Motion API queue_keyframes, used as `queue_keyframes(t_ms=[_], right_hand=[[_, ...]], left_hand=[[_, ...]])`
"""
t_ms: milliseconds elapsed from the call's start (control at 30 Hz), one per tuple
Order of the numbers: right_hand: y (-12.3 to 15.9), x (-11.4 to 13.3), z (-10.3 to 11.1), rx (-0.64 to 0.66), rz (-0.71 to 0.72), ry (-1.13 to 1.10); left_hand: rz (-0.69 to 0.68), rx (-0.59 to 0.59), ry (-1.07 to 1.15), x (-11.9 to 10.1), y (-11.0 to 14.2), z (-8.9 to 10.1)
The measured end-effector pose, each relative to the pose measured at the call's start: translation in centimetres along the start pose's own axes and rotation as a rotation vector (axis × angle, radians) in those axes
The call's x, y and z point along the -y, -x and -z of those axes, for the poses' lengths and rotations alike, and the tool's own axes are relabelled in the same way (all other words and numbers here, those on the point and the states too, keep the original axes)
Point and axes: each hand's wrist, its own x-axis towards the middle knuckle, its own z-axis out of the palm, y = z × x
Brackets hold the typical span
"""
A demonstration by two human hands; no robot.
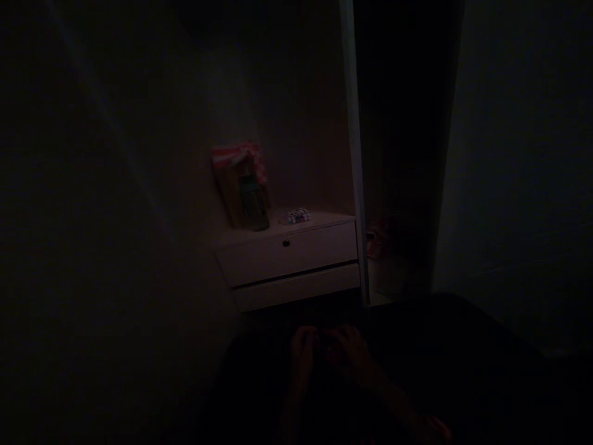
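Note:
The room is very dark, so little detail shows. My left hand (pixel 303 349) is low in the middle of the view, its fingers curled together. Close to its right is my right hand (pixel 353 351), with fingers bent inward toward the left one. A small dark reddish thing (pixel 332 352) shows faintly at the right hand's fingers; its kind cannot be made out. Whether the left fingers also touch it is lost in the dark. Both hands are in front of and below a pale drawer unit (pixel 287 262).
On the unit's top stand a greenish bottle (pixel 254 204), a brown bag or box (pixel 228 191) with a red-and-white cloth (pixel 236 153), and a small patterned item (pixel 299 216). An upright panel edge (pixel 354 136) rises at right. Beyond it lies a red-and-white thing (pixel 377 244).

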Motion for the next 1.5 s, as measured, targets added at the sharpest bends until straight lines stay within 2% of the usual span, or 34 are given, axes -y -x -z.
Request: queue_keyframes(t_ms=[167,433,967,1167,1500], right_hand=[[0.1,0.4,0.0,0.051,-0.081,-0.034],[-0.1,-0.4,-0.7,0.045,-0.095,-0.024],[-0.1,0.5,-0.2,0.032,-0.128,0.0],[0.0,0.1,-0.7,0.013,-0.107,-0.011],[-0.8,-2.1,-1.1,-0.021,-0.116,-0.256]], left_hand=[[-0.002,0.003,-0.005,-0.3,0.0,0.1],[-0.006,0.016,-0.01,0.0,-0.1,0.1],[-0.022,0.021,-0.028,0.2,-0.3,0.0],[-0.028,0.031,-0.056,0.5,-0.3,0.3],[-0.035,0.04,-0.073,0.7,-0.5,0.4]])
